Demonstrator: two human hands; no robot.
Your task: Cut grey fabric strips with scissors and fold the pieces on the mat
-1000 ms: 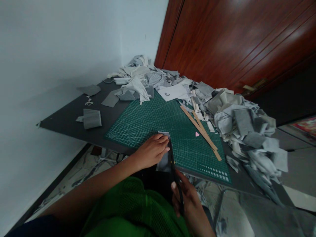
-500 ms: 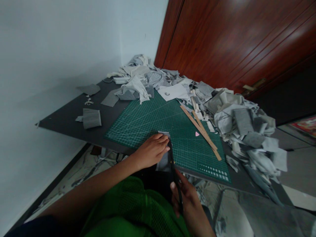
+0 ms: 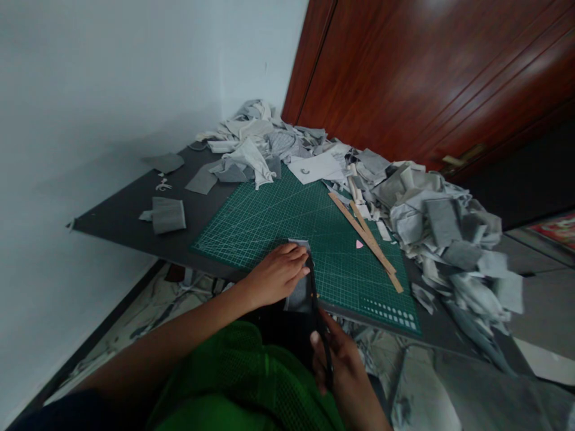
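Nearest, right hand [image 3: 344, 365] closed round the handles of black scissors [image 3: 320, 326], blades running away along the right side of a grey fabric piece [image 3: 297, 297]; whether they are parted cannot be told. Left hand [image 3: 279, 272] palm down, fingers laid out over the fabric, not clenched; presumably this pins it against slipping while keeping clear to the left of the blades. Fabric lies at the near edge of the green cutting mat [image 3: 269, 209], probably so the scissors hand has room beyond the table edge. Farther right, two wooden rulers [image 3: 362, 232] lie partly overlapping beside a pink chalk piece [image 3: 359, 244], likely kept within reach; folded grey cloth [image 3: 168, 215] sits off the mat, left. Far side: white paper [image 3: 317, 168], then piled fabric scraps [image 3: 444, 218] along the far right, perhaps pushed back for working space. Versus half a second ago: hands, scissors and fabric essentially unchanged; only a slight shift of view.
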